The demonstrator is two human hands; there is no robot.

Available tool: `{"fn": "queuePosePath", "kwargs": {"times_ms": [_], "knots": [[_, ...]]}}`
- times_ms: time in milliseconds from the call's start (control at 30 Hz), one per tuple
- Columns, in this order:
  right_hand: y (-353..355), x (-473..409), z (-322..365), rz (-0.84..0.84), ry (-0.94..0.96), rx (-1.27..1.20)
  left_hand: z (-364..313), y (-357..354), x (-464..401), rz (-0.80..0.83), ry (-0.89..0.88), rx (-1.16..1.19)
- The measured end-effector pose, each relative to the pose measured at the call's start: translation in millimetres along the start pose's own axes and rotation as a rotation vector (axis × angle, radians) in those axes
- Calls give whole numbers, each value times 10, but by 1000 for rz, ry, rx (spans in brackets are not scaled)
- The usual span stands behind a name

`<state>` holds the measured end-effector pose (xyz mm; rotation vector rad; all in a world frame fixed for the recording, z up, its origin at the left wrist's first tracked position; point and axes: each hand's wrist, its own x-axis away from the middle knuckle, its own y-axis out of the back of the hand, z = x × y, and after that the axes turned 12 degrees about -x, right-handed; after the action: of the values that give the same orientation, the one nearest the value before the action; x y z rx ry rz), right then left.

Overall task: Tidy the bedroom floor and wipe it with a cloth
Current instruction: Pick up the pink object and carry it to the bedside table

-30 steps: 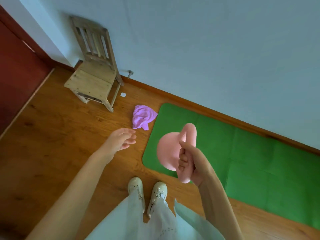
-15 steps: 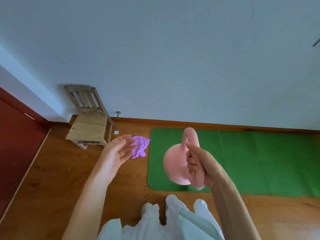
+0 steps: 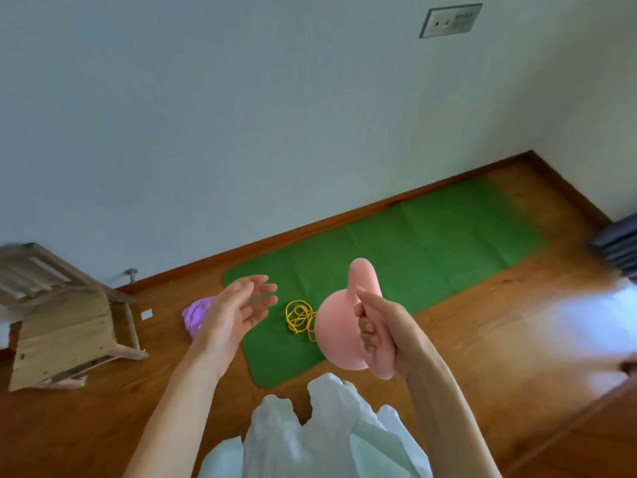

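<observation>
My right hand (image 3: 382, 329) grips the handle of a pink kettlebell (image 3: 339, 331) and holds it up in the air over the near end of a green mat (image 3: 406, 243). My left hand (image 3: 241, 308) hovers empty beside it, fingers straight and palm turned toward the kettlebell. A crumpled purple cloth (image 3: 194, 317) lies on the wooden floor (image 3: 482, 339) just left of the mat, partly hidden behind my left hand. A tangle of yellow cord (image 3: 298, 317) rests on the mat between my hands.
A small wooden chair (image 3: 58, 326) stands at the left by the wall, with a white scrap (image 3: 147, 314) on the floor beside it. A dark object (image 3: 617, 246) sits at the right edge. A switch plate (image 3: 450, 20) is on the wall.
The view has swung right and upward, bringing the room's corner and the yellow cord into sight. My left hand rose and opened toward the kettlebell; my right hand keeps its grip.
</observation>
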<state>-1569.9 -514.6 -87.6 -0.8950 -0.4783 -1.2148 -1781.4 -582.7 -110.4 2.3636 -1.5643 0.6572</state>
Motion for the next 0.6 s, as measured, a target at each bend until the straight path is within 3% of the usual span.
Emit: {"fn": "queuePosePath", "kwargs": {"times_ms": [600], "knots": [[2654,732,721,-400,205,-400,-52,-3132,-252,433,51,-195]]}}
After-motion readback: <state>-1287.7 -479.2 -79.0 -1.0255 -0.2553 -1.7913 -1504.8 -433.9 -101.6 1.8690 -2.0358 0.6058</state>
